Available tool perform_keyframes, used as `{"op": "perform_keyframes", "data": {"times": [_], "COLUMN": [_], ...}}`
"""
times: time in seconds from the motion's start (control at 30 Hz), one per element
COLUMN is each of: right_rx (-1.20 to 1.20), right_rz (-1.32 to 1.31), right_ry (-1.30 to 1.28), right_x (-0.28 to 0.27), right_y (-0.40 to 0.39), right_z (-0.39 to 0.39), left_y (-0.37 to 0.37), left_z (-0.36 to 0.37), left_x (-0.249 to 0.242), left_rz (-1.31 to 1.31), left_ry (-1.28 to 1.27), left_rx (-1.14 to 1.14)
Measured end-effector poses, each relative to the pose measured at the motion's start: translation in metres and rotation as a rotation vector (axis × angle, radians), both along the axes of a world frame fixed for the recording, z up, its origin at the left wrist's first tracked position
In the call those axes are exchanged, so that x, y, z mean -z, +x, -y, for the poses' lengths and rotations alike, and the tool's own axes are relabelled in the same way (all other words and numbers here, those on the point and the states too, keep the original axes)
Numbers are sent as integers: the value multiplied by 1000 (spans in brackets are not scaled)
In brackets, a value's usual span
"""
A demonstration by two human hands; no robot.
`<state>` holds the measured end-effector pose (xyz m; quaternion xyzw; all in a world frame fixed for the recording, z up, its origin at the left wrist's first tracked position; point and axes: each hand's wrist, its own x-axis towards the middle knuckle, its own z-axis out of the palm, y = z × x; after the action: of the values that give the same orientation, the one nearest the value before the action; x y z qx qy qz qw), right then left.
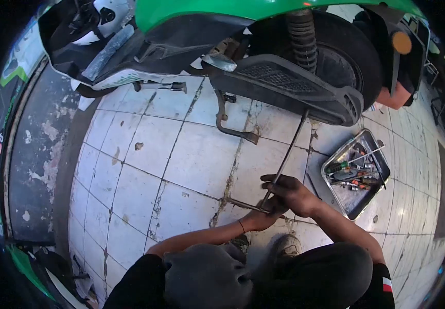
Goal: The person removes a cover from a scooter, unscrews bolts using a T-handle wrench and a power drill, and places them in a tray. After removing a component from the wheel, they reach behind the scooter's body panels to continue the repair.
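A long T-handle wrench runs from the lower edge of the scooter's black engine cover down to my hands. My left hand is closed around the wrench at its crossbar, which sticks out to the left. Just above it, my right hand is on the shaft, fingers curled, with the index finger reaching across. The wrench's far tip meets the cover's bottom edge; what it sits on is too small to tell.
A metal tray of screwdrivers, sockets and other tools lies at the right. The scooter's stand reaches down to the tiled floor. Behind the rear wheel, another person's bare skin shows. My knees are below.
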<state>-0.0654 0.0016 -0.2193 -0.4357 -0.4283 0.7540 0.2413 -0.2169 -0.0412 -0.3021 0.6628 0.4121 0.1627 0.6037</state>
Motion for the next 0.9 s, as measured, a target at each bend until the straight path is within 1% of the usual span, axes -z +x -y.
{"op": "perform_keyframes", "data": {"times": [0.03,0.07,0.1,0.13,0.2,0.23,0.27,0.3,0.33,0.37,0.4,0.43,0.47,0.5,0.53,0.6,0.67,0.7,0.73,0.8,0.83,0.87,0.9], "right_rx": [21,37,56,66,87,107,88,72,97,98,92,175,197,230,265,281,392,438,469,340,346,355,289], "right_rz": [-2,-181,-362,-382,-307,-317,-205,-94,-112,-2,111,-33,-199,-218,-237,-310,-452,-498,-522,-433,-411,-429,-366], "right_ry": [-6,-79,-148,-188,-20,-17,60,132,127,122,114,-47,-174,-158,-133,-176,-180,-180,-202,-44,-35,-48,-46], "right_x": [6,12,16,17,28,28,28,28,25,18,14,13,10,9,8,2,8,10,10,9,13,14,13], "right_y": [-1,0,3,4,5,9,11,12,12,9,6,-1,-4,-4,-1,5,11,15,21,34,33,31,28], "right_z": [-1,-4,-5,-6,-3,-2,-1,-1,-2,-3,-3,-7,-15,-19,-25,-29,-28,-28,-27,-27,-24,-20,-14], "left_y": [1,-4,-16,-30,-87,-107,-178,-200,-202,-163,-143,-110,-73,-41,-14,22,39,43,46,48,52,53,53], "left_z": [4,9,16,23,21,5,-7,-31,-61,-90,-112,-131,-136,-146,-152,-169,-176,-176,-179,-180,-175,-172,-169], "left_x": [1,2,-5,-10,20,-27,59,46,25,-37,-58,-80,-102,-111,-123,-123,-124,-124,-122,-126,-132,-129,-126], "left_rz": [74,63,-22,-98,-305,-371,-499,-639,-670,-725,-467,-378,-92,35,80,-126,-229,-247,-189,-229,-170,-191,-128], "left_ry": [-456,-460,-255,-48,-270,-327,-133,205,207,-172,-65,-8,-43,-164,-132,9,-33,98,-11,-12,-39,-48,-71], "left_rx": [22,51,281,506,858,798,966,804,512,63,58,69,0,-27,6,109,-12,-58,-148,-203,-194,-186,-212]}}
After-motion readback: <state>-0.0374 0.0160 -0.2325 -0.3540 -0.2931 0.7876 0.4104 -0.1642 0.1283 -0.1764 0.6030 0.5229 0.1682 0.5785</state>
